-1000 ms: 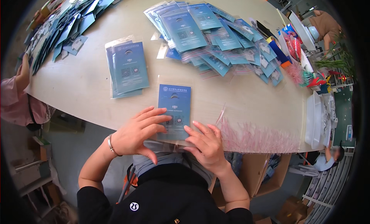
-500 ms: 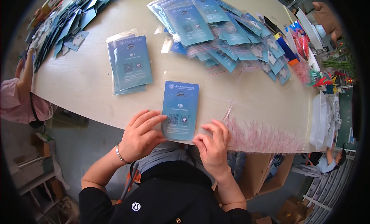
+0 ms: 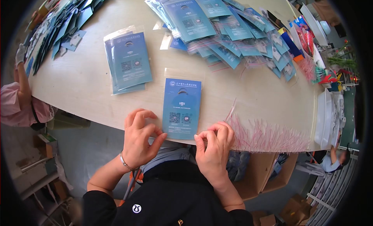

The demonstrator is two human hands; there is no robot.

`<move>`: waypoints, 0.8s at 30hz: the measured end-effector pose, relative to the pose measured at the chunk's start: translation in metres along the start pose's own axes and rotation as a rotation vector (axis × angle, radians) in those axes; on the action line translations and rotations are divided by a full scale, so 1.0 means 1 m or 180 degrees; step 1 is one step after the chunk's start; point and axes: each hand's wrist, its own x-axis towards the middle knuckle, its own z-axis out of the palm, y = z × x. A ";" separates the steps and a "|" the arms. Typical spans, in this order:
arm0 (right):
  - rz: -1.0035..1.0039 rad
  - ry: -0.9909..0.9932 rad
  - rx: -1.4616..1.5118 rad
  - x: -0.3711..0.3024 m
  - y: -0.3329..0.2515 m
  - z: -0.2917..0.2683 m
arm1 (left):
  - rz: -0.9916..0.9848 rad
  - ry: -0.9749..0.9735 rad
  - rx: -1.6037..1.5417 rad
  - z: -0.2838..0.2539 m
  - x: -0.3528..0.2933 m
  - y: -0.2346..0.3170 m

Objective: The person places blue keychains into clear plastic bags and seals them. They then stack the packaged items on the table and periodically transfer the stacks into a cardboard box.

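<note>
A blue card in a clear plastic bag [image 3: 182,109] lies flat at the table's near edge, in front of me. My left hand [image 3: 140,138] is at its lower left corner, thumb tip by the edge and fingers bent and apart. At the lower right corner, the thumb and index finger of my right hand [image 3: 214,146] close in a pinch on the bag's edge. To the upper left lie a few overlapping bagged blue cards [image 3: 130,62]. A large heap of similar bagged cards [image 3: 190,22] spreads across the far middle and right.
Thin pink-and-clear strips [image 3: 268,136] line the near edge at right. A pile of blue cards [image 3: 64,35] sits far left, near another person's gloved hand [image 3: 20,54]. White trays [image 3: 323,119] stand at the right edge. An open cardboard box [image 3: 256,173] is below the table.
My left index finger has drawn back from the card's left side toward the thumb. My right hand still pinches at the lower right corner. The bagged card lies in nearly the same place.
</note>
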 end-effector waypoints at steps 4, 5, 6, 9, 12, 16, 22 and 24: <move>0.0175 0.0138 0.0083 0.002 0.008 0.002 | -0.0412 0.0153 0.0099 0.004 0.000 0.008; 0.0137 0.0164 0.0050 0.003 0.008 0.002 | -0.0447 0.0164 0.0078 0.005 0.001 0.010; 0.0100 0.0191 0.0018 0.002 0.008 0.003 | -0.0482 0.0175 0.0056 0.005 0.002 0.012; 0.0048 0.0238 -0.0024 0.003 0.008 0.002 | -0.0031 0.0202 0.0170 0.008 -0.003 0.008; 0.0049 0.0251 0.0006 0.003 0.006 0.002 | 0.0943 -0.0075 0.0164 0.022 -0.016 0.001; -0.0061 0.0228 -0.0073 0.005 0.006 -0.002 | 0.1197 -0.0836 0.0975 0.030 -0.002 0.019; -0.0642 0.0324 -0.0189 0.052 0.010 -0.030 | 0.1672 -0.0229 0.1018 0.027 -0.021 -0.003; -0.0933 0.0307 -0.0574 0.083 0.010 -0.029 | 0.1925 0.0057 0.0824 0.012 -0.026 -0.008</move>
